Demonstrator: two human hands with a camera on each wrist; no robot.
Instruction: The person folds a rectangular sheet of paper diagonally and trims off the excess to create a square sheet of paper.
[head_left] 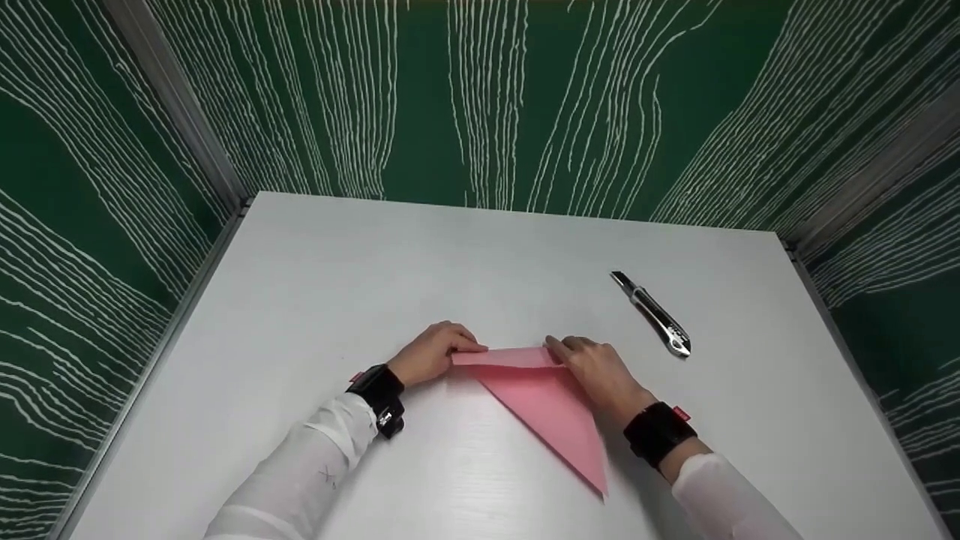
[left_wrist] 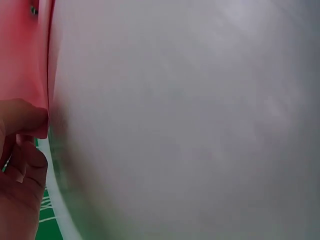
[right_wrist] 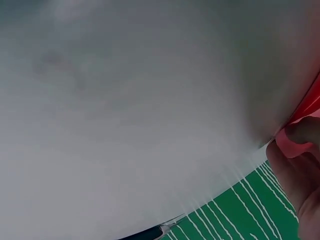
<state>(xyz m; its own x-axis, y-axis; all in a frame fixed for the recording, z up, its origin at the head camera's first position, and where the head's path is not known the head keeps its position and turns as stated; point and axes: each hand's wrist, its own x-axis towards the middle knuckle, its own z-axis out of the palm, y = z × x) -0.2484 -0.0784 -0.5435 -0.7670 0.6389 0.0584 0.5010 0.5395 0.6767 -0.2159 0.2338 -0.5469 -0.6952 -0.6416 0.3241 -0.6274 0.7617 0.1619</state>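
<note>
Paper [head_left: 551,412], pink, folded | left hand [head_left: 430,355] and right hand [head_left: 600,375] pinch opposite ends of its far strip, apparently keeping it straight | cutter [head_left: 654,318] lies apart

Between the left hand [head_left: 430,352] and right hand [head_left: 600,373], a folded pink paper sheet [head_left: 561,420] seems to rest on the flat white table [head_left: 337,270]. A slim black-and-silver utility knife [head_left: 652,313] lies beyond, to the right.

Quantities: one worktop [head_left: 375,262], one folded pink paper [head_left: 555,420], one utility knife [head_left: 658,316]. One left grip [head_left: 435,351] and one right grip [head_left: 600,371]: two in total. Black wrist straps [head_left: 375,386]: two, one per wrist. White sleeves [head_left: 292,472]: two. Green line-patterned wall sides [head_left: 420,112]: three.
</note>
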